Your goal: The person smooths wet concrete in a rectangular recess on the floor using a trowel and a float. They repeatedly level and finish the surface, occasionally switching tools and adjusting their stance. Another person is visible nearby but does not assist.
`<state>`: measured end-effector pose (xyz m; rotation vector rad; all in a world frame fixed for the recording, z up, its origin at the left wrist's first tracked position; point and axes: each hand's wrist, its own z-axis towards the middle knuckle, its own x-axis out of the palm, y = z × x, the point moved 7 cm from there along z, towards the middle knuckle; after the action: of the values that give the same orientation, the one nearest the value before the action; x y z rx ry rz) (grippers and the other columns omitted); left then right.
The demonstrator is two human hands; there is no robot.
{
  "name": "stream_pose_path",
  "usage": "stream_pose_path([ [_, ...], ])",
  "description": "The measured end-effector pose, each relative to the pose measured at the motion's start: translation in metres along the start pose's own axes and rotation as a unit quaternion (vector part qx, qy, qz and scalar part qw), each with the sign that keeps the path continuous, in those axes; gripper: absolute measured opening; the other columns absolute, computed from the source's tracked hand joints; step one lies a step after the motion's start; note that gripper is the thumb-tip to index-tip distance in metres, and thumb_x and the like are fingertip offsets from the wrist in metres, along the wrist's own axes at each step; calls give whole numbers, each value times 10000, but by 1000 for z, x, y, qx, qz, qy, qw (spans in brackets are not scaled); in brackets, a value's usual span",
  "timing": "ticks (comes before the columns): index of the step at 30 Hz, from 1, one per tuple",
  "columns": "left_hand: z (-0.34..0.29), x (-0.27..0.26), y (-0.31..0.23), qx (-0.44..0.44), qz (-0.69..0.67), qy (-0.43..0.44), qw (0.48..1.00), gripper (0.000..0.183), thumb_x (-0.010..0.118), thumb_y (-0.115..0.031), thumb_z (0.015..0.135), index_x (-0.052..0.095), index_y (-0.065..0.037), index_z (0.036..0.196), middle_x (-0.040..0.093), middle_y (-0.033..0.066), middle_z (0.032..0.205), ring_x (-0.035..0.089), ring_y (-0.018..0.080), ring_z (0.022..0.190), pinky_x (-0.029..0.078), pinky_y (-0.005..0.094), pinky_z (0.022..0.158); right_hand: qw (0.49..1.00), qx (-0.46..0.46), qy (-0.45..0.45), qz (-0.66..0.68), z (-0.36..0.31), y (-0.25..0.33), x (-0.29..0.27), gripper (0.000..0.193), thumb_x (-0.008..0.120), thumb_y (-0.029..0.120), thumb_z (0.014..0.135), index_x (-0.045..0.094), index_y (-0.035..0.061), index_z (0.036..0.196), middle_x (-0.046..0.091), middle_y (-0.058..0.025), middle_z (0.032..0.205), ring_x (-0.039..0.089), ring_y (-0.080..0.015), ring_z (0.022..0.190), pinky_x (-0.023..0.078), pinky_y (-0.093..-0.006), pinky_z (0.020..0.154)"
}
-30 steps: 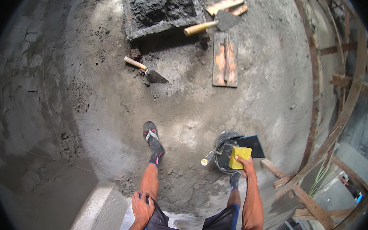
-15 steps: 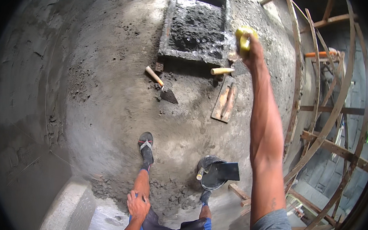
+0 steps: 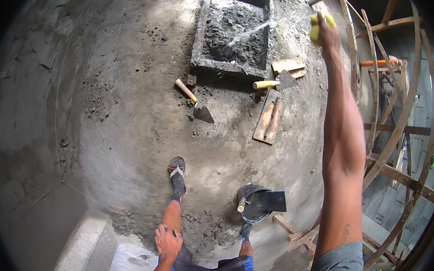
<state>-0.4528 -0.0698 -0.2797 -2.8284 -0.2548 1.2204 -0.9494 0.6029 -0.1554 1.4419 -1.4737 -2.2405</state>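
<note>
My right arm is stretched far forward, and my right hand [image 3: 332,36] is closed around a small yellow container [image 3: 315,33], partly hidden by the fingers. A streak of water [image 3: 258,29] runs from near it leftward into a mortar box [image 3: 227,67]. Inside the box lies wet grey mortar [image 3: 232,37]. My left hand [image 3: 168,242] rests on my left knee, fingers spread and holding nothing. In front of the box are a pointed trowel [image 3: 204,114], a second trowel [image 3: 287,81] and a wooden float [image 3: 267,118].
A black bucket [image 3: 249,191] with a dark flat sheet [image 3: 271,201] and a handled tool in it stands by my right foot. Wood offcuts [image 3: 287,64] lie right of the box. Timber framing [image 3: 401,124] lines the right side; a concrete block [image 3: 86,245] sits lower left.
My right hand has swung right and forward with the yellow container. Water now streams across into the mortar box. My left hand stays on the knee.
</note>
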Motion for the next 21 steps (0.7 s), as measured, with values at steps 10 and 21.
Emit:
stream_pose_path([
  [10,177,55,-15,136,-131,33,981,238,654,-206,907,661,-22,1058,590,204,1109,551,385,1112,440,464,972,925,363,104,-38,-552,-383,-141,645,822,196,774,509,18,1310,638,-120,1085,631,-218,977,526,-354,868],
  [21,479,63,-272,396,101,-189,893,532,692,-218,873,533,-65,1357,508,154,1362,489,378,1262,437,474,1040,879,415,211,-105,-778,-483,-58,750,788,59,750,399,88,1391,606,-254,1209,593,-436,1123,482,-448,953],
])
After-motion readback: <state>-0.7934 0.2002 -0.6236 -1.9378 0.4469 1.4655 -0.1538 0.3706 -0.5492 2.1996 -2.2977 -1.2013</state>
